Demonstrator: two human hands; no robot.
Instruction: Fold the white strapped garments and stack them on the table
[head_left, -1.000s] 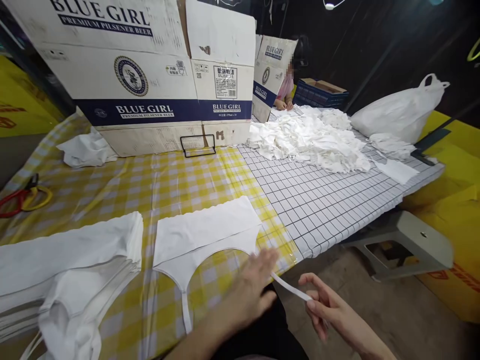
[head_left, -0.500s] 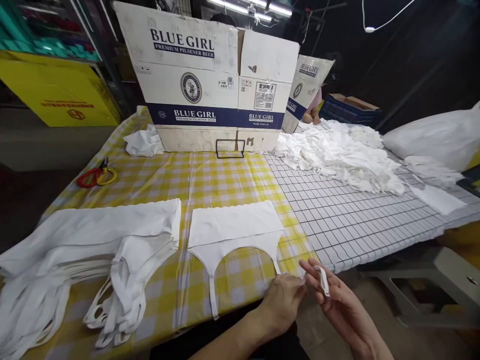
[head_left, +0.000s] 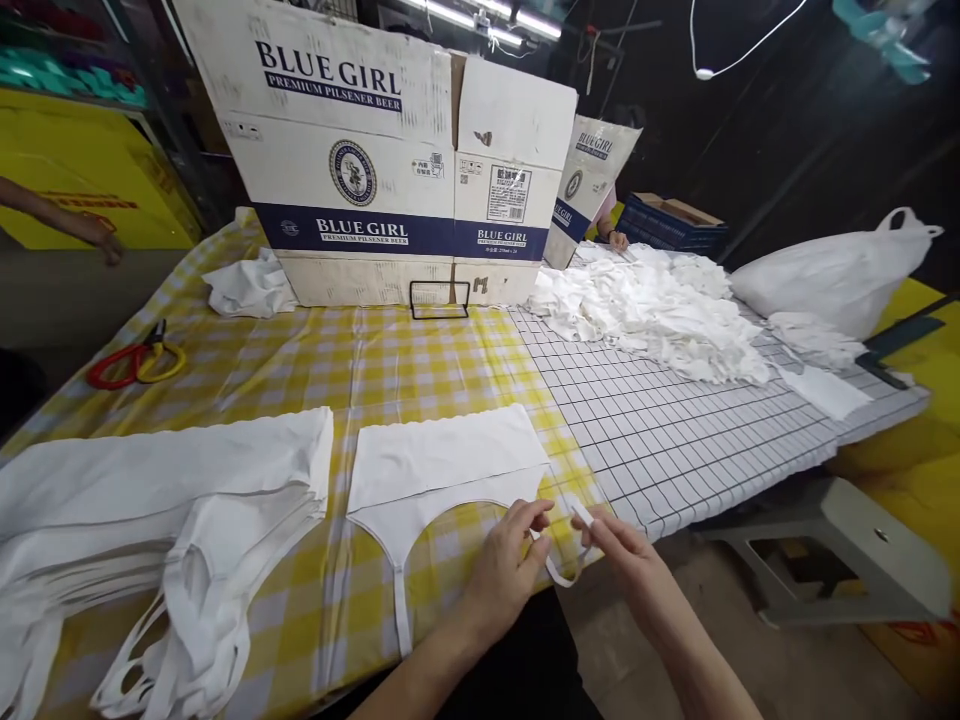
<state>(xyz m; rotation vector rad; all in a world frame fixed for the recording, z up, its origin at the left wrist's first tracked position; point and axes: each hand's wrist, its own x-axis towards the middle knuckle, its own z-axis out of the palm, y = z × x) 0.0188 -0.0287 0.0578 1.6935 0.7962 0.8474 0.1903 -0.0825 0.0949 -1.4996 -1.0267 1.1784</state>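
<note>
A white strapped garment (head_left: 450, 460), resembling a camisole top, lies flat on the yellow checked cloth with its straps towards me. Its left strap (head_left: 401, 610) hangs straight down to the table edge. My left hand (head_left: 506, 560) is curled at the garment's lower right corner, round the base of the other strap (head_left: 562, 578). This strap bows in a loose loop across to my right hand (head_left: 626, 550), which pinches its end between thumb and fingers. Left of the garment, a stack of similar white garments (head_left: 255, 450) has its straps bunched and drooping.
Red-and-yellow-handled scissors (head_left: 139, 362) lie at the left. Beer cartons (head_left: 360, 230) stand behind a small black wire stand (head_left: 439, 300). A heap of white pieces (head_left: 652, 310) covers the right table's far part. A grey stool (head_left: 847, 550) stands right. Another person's hand (head_left: 94, 235) shows at far left.
My right hand has turned from palm up, with the strap lying over its fingers, to pinching the strap. My left hand has shifted up and left. Another person's arm has appeared at left.
</note>
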